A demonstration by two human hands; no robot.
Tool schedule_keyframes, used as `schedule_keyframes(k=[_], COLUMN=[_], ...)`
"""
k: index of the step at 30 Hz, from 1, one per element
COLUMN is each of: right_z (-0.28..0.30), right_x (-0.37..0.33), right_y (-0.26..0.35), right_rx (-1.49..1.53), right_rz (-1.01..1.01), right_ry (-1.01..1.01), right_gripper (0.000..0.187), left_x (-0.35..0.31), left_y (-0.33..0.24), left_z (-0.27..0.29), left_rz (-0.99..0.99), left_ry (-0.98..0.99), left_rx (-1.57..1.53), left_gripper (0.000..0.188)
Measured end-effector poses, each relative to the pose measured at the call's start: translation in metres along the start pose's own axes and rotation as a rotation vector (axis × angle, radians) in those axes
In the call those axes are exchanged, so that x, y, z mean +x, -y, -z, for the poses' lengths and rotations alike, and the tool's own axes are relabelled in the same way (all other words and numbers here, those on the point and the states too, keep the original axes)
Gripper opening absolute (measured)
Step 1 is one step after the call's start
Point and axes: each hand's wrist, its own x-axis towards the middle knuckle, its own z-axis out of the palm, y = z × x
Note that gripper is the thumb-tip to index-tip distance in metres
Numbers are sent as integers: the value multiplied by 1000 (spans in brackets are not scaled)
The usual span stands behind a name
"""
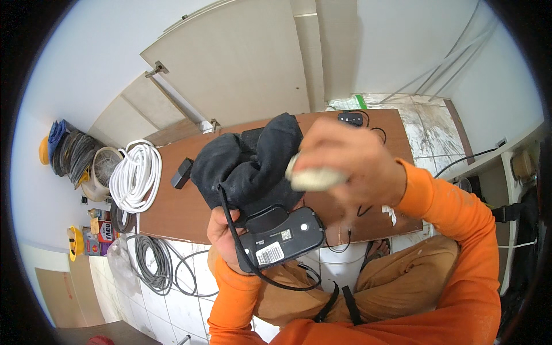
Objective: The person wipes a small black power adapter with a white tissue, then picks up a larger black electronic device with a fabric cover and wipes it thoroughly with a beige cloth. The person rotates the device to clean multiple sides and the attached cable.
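A bulky black padded fabric piece [247, 167] rests above the near part of the brown table, with a flat black plastic box [282, 240] bearing a barcode label at its lower end. My left hand [223, 233] grips this box by its left side, fingers partly hidden behind it. A black cable [231, 221] runs from the fabric down past the hand and loops below the box. Smeared by motion, my right hand [351, 161] is closed on a pale cream, rounded pad [315, 178] beside the fabric's right side. Whether the pad touches the fabric I cannot tell.
On the brown table [172, 215] stand a small black block [182, 173] and a black device [350, 119] with a cable. A white hose coil [135, 175] lies at the left edge; a grey cable coil [154, 264] sits on the floor. Shelving [512, 190] is at right.
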Motion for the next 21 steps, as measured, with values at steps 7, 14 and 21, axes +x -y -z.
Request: schedule_keyframes(k=[7, 14, 21], right_z=[2, -5, 10], right_x=[5, 7, 6], right_y=[-10, 13, -23], right_rx=[54, 72, 126], right_rz=[-18, 7, -86], right_ry=[-17, 139, -45], right_gripper=[26, 29, 27], left_x=[-2, 3, 5], left_y=[-11, -4, -9], left_z=[1, -4, -3], left_rz=[26, 68, 126], left_ry=[-248, -97, -196], left_rx=[135, -20, 6], left_gripper=[33, 40, 44])
